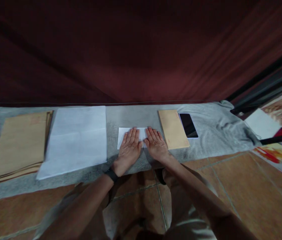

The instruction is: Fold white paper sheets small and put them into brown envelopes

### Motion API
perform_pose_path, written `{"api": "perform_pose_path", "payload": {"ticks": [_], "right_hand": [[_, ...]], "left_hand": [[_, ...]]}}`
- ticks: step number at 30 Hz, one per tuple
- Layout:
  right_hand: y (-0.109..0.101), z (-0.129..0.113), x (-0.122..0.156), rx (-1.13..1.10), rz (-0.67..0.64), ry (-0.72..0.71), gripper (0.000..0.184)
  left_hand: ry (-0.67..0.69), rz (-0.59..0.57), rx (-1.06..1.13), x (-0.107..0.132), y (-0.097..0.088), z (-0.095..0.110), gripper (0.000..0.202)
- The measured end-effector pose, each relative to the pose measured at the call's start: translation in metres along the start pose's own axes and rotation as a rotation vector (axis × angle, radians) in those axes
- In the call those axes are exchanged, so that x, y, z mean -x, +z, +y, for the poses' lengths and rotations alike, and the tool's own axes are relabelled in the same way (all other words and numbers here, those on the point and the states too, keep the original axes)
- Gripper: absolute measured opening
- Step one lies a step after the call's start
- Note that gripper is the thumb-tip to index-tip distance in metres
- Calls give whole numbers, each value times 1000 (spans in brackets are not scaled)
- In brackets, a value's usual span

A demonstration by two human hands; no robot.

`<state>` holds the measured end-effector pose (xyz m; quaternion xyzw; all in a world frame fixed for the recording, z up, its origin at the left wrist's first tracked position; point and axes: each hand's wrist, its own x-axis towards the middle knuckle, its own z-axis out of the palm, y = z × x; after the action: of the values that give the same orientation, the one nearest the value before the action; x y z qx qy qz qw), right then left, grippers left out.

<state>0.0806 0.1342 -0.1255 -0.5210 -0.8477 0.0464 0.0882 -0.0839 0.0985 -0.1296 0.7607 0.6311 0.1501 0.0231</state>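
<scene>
A small white sheet of paper [121, 135], apparently folded, lies flat on the grey cloth in front of me. Pressed flat on its left part is my left hand [130, 145], fingers stretched out. My right hand [156, 143] rests flat over the paper's right end, its fingers also extended. The two thumbs are close together near the middle of the paper. Just right of my right hand is a small stack of tan envelopes [174, 128]. Much of the paper is covered by my hands.
Large white sheets [77, 140] lie to the left, and beyond them a stack of large brown envelopes [22, 143]. A phone [189, 125] sits beside the tan envelopes. A dark red curtain [141, 60] hangs behind the cloth-covered surface [213, 133]. Tiled floor [246, 180] shows below.
</scene>
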Motion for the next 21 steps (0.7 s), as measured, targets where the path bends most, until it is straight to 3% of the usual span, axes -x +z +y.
{"api": "perform_pose_path", "payload": {"ticks": [9,17,21], "right_hand": [[-6,1,-3,-39,19,5,55],[-2,-21,-8,-135,14,-204,53],[3,-26,-5,-96,26,-192,53]], "left_hand": [[-114,24,-26,4,-7,-19,63],[-120,44,2,6,-7,-20,62],[-120,29,10,6,-7,-23,61]]}}
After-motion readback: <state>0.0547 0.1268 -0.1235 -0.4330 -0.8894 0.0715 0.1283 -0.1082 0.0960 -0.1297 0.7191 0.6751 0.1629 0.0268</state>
